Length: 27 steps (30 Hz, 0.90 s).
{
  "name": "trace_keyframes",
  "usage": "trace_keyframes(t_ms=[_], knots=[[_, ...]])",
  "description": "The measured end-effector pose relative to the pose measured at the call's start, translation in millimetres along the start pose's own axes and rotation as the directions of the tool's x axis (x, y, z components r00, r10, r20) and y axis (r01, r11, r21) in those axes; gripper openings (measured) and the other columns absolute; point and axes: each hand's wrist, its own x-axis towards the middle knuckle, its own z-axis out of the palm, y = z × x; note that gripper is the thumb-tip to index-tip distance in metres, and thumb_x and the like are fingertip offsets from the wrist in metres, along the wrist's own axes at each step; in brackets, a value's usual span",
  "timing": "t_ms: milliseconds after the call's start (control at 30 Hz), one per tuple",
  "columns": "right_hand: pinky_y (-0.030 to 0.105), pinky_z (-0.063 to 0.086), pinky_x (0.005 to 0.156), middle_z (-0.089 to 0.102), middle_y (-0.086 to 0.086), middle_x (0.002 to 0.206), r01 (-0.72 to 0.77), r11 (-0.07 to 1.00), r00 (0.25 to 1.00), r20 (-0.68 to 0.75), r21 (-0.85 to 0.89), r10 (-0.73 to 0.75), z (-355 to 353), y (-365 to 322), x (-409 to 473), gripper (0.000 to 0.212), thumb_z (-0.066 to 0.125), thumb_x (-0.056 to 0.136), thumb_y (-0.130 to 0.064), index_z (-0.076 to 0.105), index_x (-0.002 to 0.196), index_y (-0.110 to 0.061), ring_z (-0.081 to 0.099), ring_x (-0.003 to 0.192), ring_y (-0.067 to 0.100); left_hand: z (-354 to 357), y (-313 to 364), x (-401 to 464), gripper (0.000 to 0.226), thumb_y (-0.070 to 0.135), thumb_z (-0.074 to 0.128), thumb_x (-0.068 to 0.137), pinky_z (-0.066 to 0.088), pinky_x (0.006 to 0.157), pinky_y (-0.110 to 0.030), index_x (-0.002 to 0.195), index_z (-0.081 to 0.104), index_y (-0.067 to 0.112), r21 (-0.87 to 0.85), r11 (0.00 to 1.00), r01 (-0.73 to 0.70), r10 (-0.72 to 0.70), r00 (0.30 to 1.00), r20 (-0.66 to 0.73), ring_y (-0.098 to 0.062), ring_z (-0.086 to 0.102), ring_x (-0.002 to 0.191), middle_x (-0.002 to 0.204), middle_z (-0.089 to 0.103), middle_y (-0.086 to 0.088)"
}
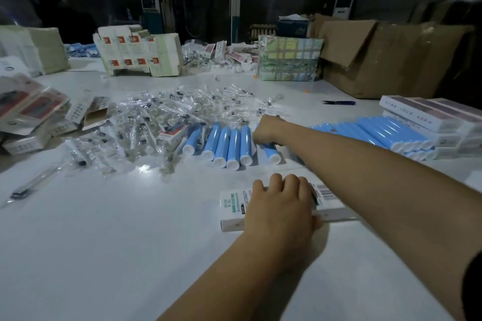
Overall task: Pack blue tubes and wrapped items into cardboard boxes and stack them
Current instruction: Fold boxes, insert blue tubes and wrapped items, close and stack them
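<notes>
A small white printed box (233, 210) lies flat on the white table near me, and my left hand (280, 203) rests on top of it, fingers curled over its far edge. My right hand (266, 130) reaches farther out and grips a blue tube (271, 154) with a white cap. Several more blue tubes (224, 146) lie side by side just left of it. A spread of clear-wrapped items (161, 117) covers the table beyond and to the left.
A second row of blue tubes (386, 133) leans against stacked white boxes (430, 117) at right. Flat and filled cartons (28, 109) pile up at left. Folded carton blanks (138, 52), a taped bundle (289, 57) and big brown cardboard boxes (386, 60) line the far edge.
</notes>
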Motion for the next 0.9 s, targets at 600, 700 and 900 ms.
trace_keyframes(t_ms=[600, 700, 900], knots=[[0.026, 0.047, 0.039, 0.064, 0.017, 0.078, 0.261, 0.131, 0.844, -0.291, 0.957, 0.451, 14, 178, -169, 0.076, 0.064, 0.085, -0.005, 0.024, 0.140, -0.038, 0.061, 0.042, 0.019, -4, 7, -2, 0.057, 0.061, 0.028, 0.093, 0.032, 0.092, -0.036, 0.136, 0.026, 0.023, 0.004, 0.989, 0.145, -0.144, 0.988, -0.056, -0.019, 0.040, 0.110, 0.126, 0.042, 0.003], [0.027, 0.046, 0.041, 0.065, 0.012, 0.070, 0.265, 0.132, 0.862, -0.296, 0.955, 0.412, 21, 166, -172, 0.068, 0.066, 0.083, -0.006, 0.029, 0.129, -0.040, 0.059, 0.043, 0.017, -2, 7, -3, 0.057, 0.061, 0.028, 0.092, 0.033, 0.090, -0.036, 0.135, 0.028, 0.023, 0.015, 0.988, 0.152, -0.151, 0.986, -0.076, -0.019, 0.040, 0.109, 0.125, 0.043, 0.003], [0.020, 0.030, 0.034, 0.059, 0.003, 0.050, 0.204, 0.349, 0.924, -0.298, 0.915, 0.240, 34, 152, -182, 0.022, 0.052, 0.095, -0.026, 0.071, 0.089, -0.017, 0.041, 0.037, 0.008, 0, 3, -2, 0.056, 0.061, 0.031, 0.091, 0.033, 0.087, -0.036, 0.132, 0.029, 0.023, -0.014, 0.984, 0.176, -0.177, 0.976, -0.125, -0.020, 0.041, 0.106, 0.121, 0.046, 0.003]])
